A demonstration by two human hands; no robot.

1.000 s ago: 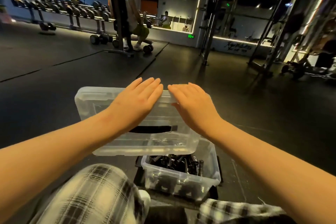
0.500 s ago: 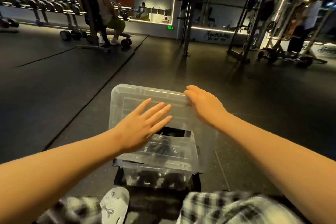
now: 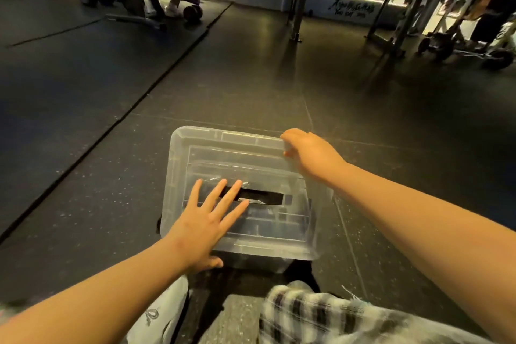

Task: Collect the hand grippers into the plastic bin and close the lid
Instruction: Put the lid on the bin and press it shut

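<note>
Floor point(image 3: 92, 109): dark rubber matting, matte and flecked with pale specks, cut by long straight seams. It carries everything near you.
Shoe point(image 3: 164, 313): white and smooth, with a small printed mark, low on your left just below your left forearm.
Dumbbell point(image 3: 192, 12): round dark heads, lying on the floor far off, well apart from the bin.
Left hand point(image 3: 205, 227): your forearm reaches in from the lower left with the palm down. The fingers point(image 3: 215, 197) are straight and fanned wide, lying flat on the near left part of the lid and gripping nothing. Your thumb hangs off the lid's near edge.
Lid point(image 3: 231, 148): clear, glossy moulded plastic, rectangular with rounded corners, ribbed panels and a raised rim. It lies over the bin, but you cannot tell whether it is clicked down.
Black strip point(image 3: 259, 197): a flat, narrow dark band across the middle of the lid. Two of your left fingertips overlap its left end.
Plastic bin point(image 3: 259, 264): clear and thin-walled, on the floor in front of your knees, with only its near wall showing under the lid.
Contents: dim dark shapes through the plastic. The hand grippers cannot be made out.
Right hand point(image 3: 310, 155): your arm comes in from the right, knuckles up. The fingers are hooked over the lid's far right corner, clasping its rim, with the thumb on top.
Trousers point(image 3: 321, 313): soft checked fabric in black and cream, frayed at the hem.
Rack point(image 3: 402, 5): slanted metal uprights at the far right.
</note>
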